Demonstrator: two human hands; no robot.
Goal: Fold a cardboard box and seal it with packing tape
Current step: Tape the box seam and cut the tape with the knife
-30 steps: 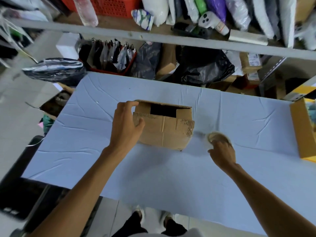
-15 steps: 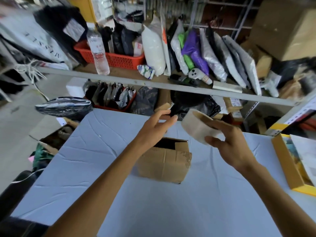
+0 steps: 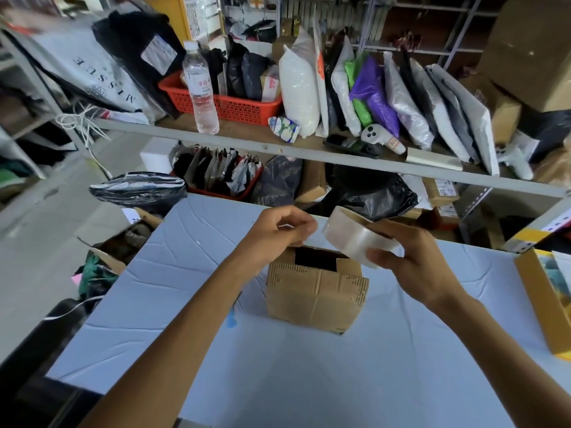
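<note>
A small brown cardboard box (image 3: 315, 293) stands on the pale blue table (image 3: 309, 366), its top partly open with a dark gap showing. My right hand (image 3: 411, 264) holds a roll of clear packing tape (image 3: 352, 239) in the air above the box's right rear corner. My left hand (image 3: 281, 233) hovers just left of the roll, fingers curled and pinched near the roll's edge. Whether the fingers grip the tape end is unclear. Neither hand touches the box.
A metal shelf rail (image 3: 309, 152) runs across behind the table, carrying a water bottle (image 3: 200, 91), a red basket (image 3: 225, 103) and several bagged parcels. A yellow box (image 3: 543, 301) sits at the table's right edge. An open carton (image 3: 123, 242) stands on the floor at left.
My right hand picked the tape roll off the table and raised it above the box. My left hand let go of the box and came up beside the roll, its fingers closing.
</note>
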